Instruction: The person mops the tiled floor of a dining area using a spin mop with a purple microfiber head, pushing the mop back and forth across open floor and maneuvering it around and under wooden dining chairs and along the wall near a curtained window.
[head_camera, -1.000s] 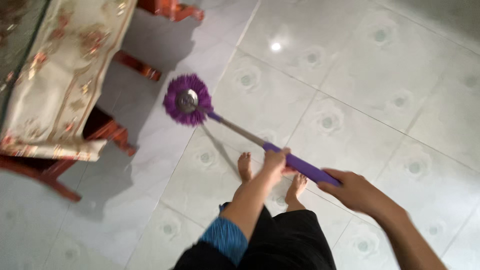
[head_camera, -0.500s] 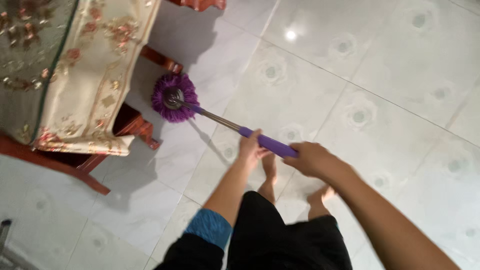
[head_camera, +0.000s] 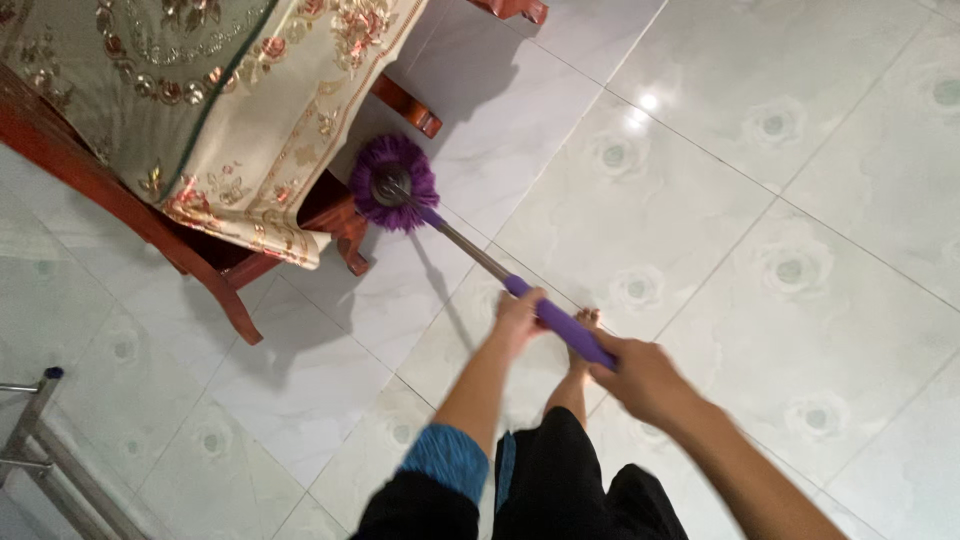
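Left hand (head_camera: 520, 318) clenched round purple mop handle (head_camera: 560, 325), fingers wrapped; right hand (head_camera: 645, 380) gripping the handle end just behind; round purple mop head (head_camera: 393, 183) down on white tiled floor (head_camera: 700, 180), beside red wooden chair leg (head_camera: 350, 235) under floral cloth (head_camera: 200, 100).

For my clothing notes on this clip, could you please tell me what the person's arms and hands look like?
Both hands, left hand and right hand, are bare: no gloves, and no rings or watch that I can make out. The left arm wears a dark sleeve with a blue knitted cuff pushed up near the elbow. The right forearm shows no sleeve.
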